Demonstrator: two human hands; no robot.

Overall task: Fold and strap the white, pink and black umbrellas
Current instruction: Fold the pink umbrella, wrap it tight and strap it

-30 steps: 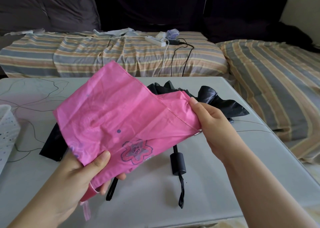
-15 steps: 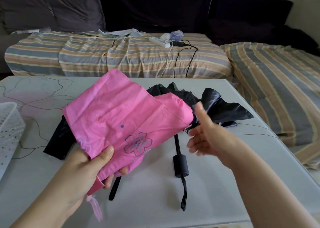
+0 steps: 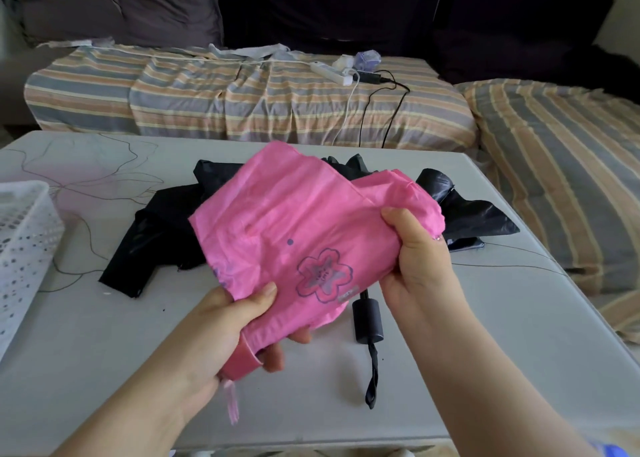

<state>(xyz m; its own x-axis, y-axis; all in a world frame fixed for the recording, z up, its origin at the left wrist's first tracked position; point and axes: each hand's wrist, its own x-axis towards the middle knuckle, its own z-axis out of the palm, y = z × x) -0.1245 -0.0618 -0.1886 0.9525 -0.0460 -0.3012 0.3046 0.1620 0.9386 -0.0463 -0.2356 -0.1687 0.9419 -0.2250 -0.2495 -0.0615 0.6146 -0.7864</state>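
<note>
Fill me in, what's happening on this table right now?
A person is folding the pink umbrella above the table. The left hand grips its handle end, while the right hand gathers the canopy's right side. It is not yet strapped. The black umbrella lies loose on the table underneath, its handle pointing toward the person. A white basket sits at the left edge.
</note>
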